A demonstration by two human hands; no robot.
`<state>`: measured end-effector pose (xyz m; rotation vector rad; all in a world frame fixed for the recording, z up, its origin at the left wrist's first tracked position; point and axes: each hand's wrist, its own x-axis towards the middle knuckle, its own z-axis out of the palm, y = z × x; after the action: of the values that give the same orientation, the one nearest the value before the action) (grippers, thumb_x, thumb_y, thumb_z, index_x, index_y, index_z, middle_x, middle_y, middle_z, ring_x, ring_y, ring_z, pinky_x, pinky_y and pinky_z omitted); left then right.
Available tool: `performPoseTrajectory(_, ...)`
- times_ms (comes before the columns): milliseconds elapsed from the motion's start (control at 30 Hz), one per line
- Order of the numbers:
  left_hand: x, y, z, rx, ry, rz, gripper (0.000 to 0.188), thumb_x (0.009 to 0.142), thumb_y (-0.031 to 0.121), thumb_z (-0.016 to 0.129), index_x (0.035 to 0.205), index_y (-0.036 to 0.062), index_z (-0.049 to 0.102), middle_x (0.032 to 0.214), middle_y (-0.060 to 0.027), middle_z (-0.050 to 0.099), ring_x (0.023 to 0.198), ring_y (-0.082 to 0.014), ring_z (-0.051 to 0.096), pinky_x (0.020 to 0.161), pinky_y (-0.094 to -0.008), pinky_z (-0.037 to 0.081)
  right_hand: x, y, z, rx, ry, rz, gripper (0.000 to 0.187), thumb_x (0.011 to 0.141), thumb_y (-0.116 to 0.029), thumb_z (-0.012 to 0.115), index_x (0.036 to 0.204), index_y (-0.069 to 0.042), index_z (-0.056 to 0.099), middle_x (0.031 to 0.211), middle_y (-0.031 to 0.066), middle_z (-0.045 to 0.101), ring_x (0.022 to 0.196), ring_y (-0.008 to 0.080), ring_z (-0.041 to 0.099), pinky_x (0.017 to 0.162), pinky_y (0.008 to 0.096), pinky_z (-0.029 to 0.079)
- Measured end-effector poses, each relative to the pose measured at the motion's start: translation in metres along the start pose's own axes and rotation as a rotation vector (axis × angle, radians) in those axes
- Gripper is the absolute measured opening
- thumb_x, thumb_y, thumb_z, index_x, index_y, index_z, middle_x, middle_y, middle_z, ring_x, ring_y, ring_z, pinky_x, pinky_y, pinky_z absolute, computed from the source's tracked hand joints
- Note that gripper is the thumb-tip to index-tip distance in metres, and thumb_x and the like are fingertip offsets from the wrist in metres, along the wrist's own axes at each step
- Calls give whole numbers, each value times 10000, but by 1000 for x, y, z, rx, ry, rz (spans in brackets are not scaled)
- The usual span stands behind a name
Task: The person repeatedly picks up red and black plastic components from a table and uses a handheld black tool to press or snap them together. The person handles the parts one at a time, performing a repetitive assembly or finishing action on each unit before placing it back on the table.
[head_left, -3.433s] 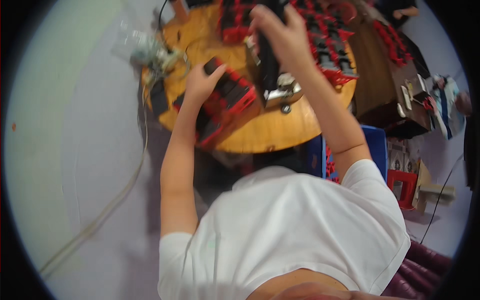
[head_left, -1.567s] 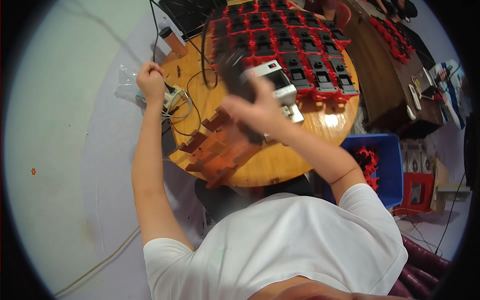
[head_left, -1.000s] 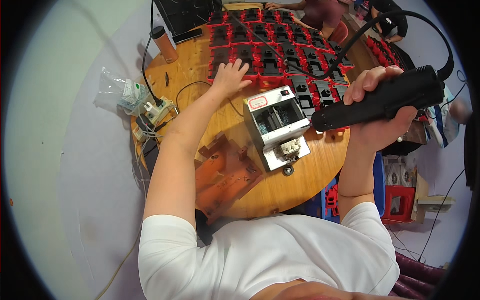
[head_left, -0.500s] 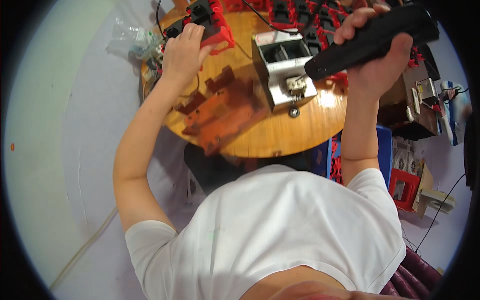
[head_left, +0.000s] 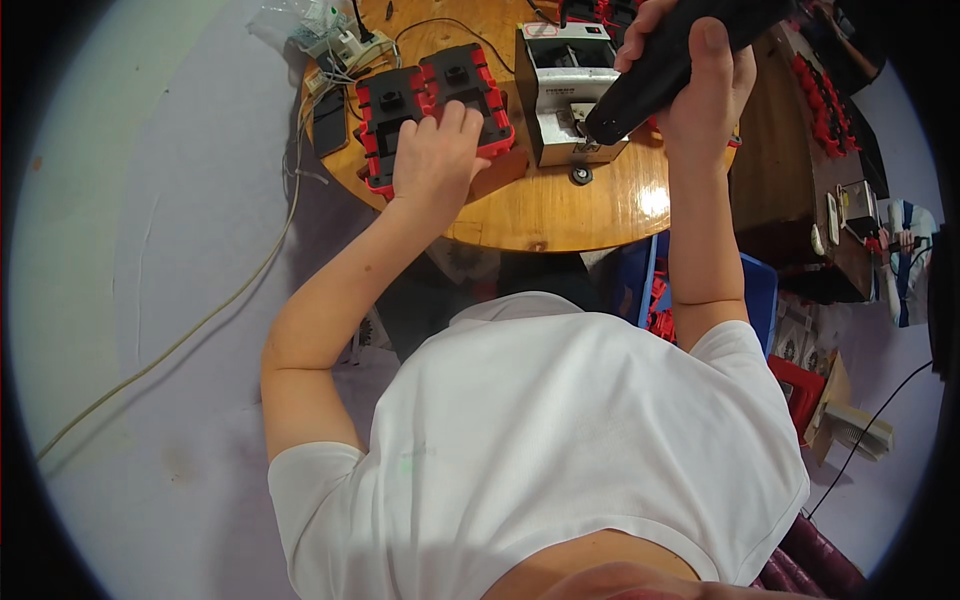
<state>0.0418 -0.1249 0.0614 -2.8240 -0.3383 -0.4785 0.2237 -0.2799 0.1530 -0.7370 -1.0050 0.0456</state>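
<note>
My left hand [head_left: 437, 160] has its fingers bent over the near part of a pair of red-and-black plastic housings [head_left: 455, 75], gripping the edge. The pair lies on an orange-brown fixture [head_left: 500, 172] that shows only at its near right corner. In my right hand [head_left: 705, 95] is a thick black electric screwdriver [head_left: 655, 80], held tilted with its narrow end down to the left. That end is at the front of a metal screw feeder box [head_left: 572, 88]; the bit itself is hard to make out.
A small dark round part [head_left: 581, 175] lies before the feeder. Left of the housings are a phone [head_left: 330, 123], a power strip with plugs [head_left: 350, 45] and loose cables. More red-and-black parts [head_left: 600, 10] sit behind the feeder. A blue bin [head_left: 758, 290] stands below the table's right edge.
My left hand has brought the housings nearer and down onto the orange-brown fixture, which lay bare before. The screwdriver has moved left and down, its end now at the feeder's front.
</note>
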Motion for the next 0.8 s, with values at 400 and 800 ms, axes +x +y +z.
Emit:
performPoseTrajectory(400, -20, -15, 9, -93, -8, -162, 892, 638, 384, 864, 1403, 121, 488, 1128, -100, 551, 890, -261, 641, 726, -380, 426, -4, 14, -18, -164, 43, -94, 399, 926, -345, 720, 1079, -24, 539, 807, 77, 621, 593, 146, 598, 526, 300, 512)
performPoseTrajectory(800, -68, -37, 30, -303, 266, 0, 835, 787, 219, 804, 1491, 67, 383, 1547, -192, 334, 1402, -399, 344, 1143, -485, 296, -36, 56, -52, -317, 133, -116, 390, 938, -355, 706, 1071, -46, 508, 811, 54, 588, 619, 123, 580, 540, 285, 484)
